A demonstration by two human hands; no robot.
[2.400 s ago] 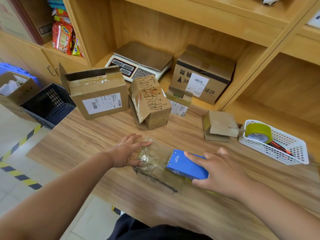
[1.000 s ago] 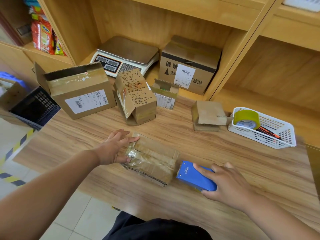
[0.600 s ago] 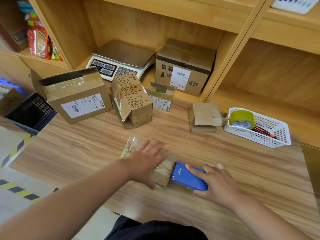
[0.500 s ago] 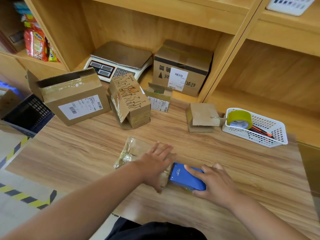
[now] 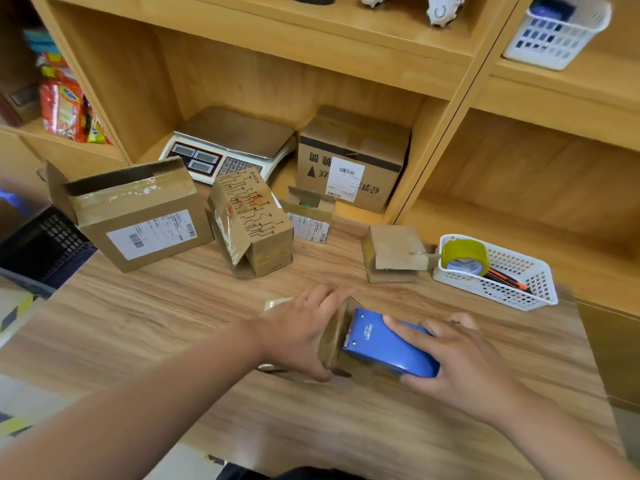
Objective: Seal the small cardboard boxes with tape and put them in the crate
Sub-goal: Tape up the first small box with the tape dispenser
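Left hand (image 5: pixel 298 337) grips the small box (image 5: pixel 334 337), which touches the blue dispenser (image 5: pixel 388 348).

The tape dispenser (image 5: pixel 388 348) is bright blue; the small box (image 5: pixel 334 336) plain brown. The bench (image 5: pixel 138 323) shows light wood grain. At eleven o'clock a printed box (image 5: pixel 249 216) bears black circuit-like lines; at two o'clock, a white lattice basket (image 5: pixel 519 289) and a yellow-green tape roll (image 5: pixel 464 251).

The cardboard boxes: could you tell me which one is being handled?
The small box nearest the person: the left hand holds it and the right hand presses a blue tape dispenser against it. The others stand untouched.
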